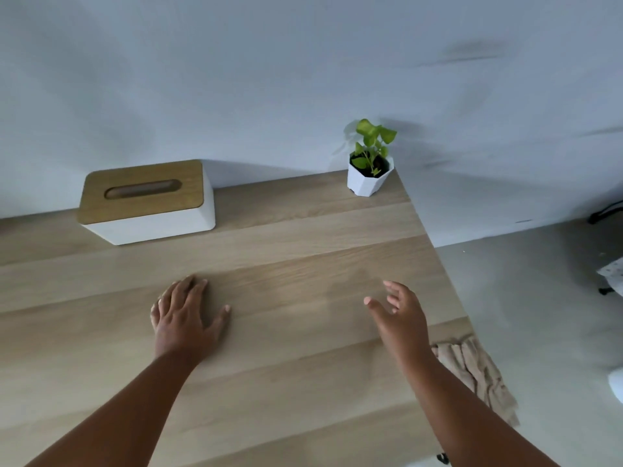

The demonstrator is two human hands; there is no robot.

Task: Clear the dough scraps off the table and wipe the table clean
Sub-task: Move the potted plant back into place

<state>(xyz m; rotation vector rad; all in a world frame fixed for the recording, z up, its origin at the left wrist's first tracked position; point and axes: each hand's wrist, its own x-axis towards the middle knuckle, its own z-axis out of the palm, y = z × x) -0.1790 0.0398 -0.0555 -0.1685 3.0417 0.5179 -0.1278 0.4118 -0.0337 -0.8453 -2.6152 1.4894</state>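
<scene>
On the pale wooden table (269, 237), a white tissue box with a wooden lid (145, 202) stands by the back edge, the left hand (187, 316) lies flat with fingers straight, the right hand (399, 315) hovers loosely spread holding nothing, a small green plant in a white faceted pot (370, 166) occupies the far right corner, and a crumpled beige cloth (478, 375) hangs over the right edge.

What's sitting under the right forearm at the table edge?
A crumpled beige cloth lies at the wooden table's right edge, partly draped over it. The right forearm covers its near-left part, so its full extent is hidden.
</scene>
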